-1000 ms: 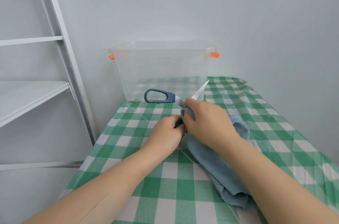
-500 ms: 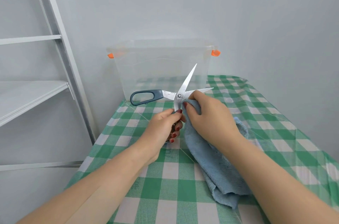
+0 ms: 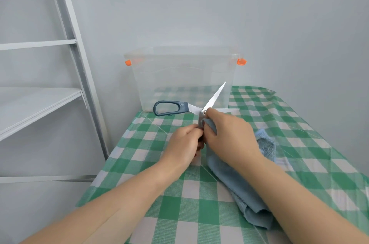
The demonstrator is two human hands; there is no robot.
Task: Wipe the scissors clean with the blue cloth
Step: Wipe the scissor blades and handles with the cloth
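Blue cloth [image 3: 239,187] is trailing down the lower right of the frame across the checked worktop [image 3: 175,199]. Its upper end is bunched in the right hand [image 3: 229,133], which is pinching it around the scissors [image 3: 191,108] just below the pivot. The scissors are being held up at the centre of the frame, spread wide: one dark handle is sticking out to the left, one blade is pointing up and right in front of the clear box [image 3: 183,76], and the other is running right behind the knuckles. To my eye the danger is lying in those bare edges. If the grip on the handle were slackening, the blades could be swinging shut on the wrapped fingers, and a stroke toward a tip through thin cloth could be nicking skin. The left hand [image 3: 183,143] is curling round the lower handle, mostly hidden, and touching the right hand. Both forearms are reaching in from the bottom edge, wrists angling inward and meeting near the pivot.
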